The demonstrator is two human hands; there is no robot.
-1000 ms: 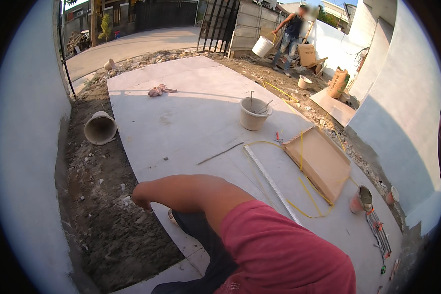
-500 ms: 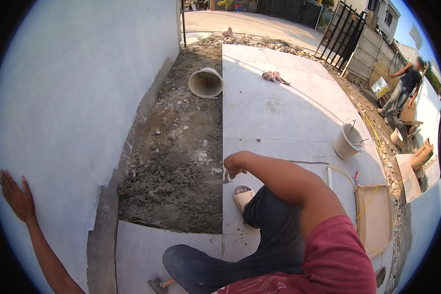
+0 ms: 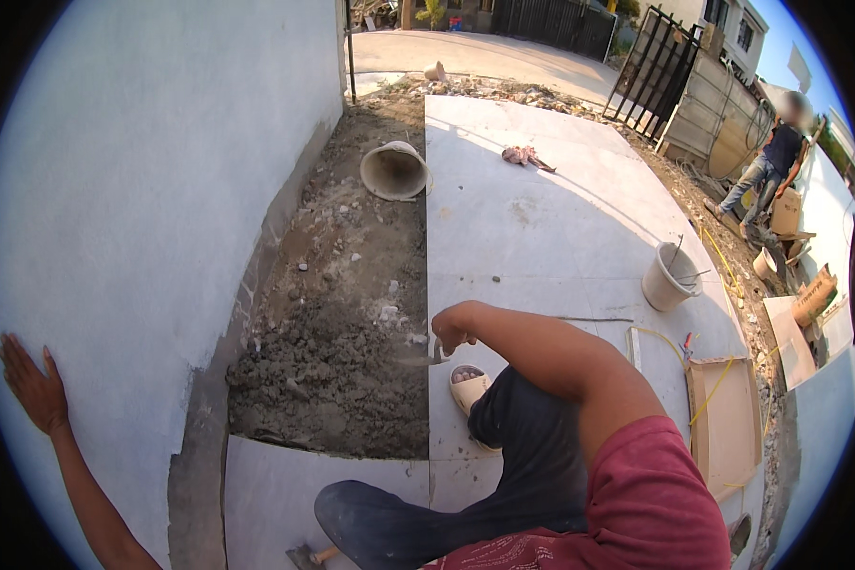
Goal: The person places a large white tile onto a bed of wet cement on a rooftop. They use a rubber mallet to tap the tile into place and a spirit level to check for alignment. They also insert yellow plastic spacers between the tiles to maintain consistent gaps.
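Note:
My left hand (image 3: 34,385) lies flat with spread fingers against the white wall (image 3: 152,190). The fingers of my right hand (image 3: 453,326) are wrapped round the handle of a trowel (image 3: 413,360). Its thin blade points left, low over the right edge of the dark, lumpy mortar (image 3: 328,394); whether it touches is unclear. That mortar fills the near part of a gap between the wall and the large pale floor tiles (image 3: 532,228). Another tile (image 3: 266,480) borders it on the near side.
A bucket (image 3: 394,173) lies tipped in the gap. Another bucket (image 3: 672,277) with thin rods stands right on the tiles. A crumpled cloth (image 3: 522,156), an open carton (image 3: 727,413) and a hammer-like tool (image 3: 304,557) lie around. A person (image 3: 779,157) stands far right.
The trowel blade has shifted a little left over the mortar's edge. My left hand stays on the wall. The person at far right has moved slightly and stands more upright.

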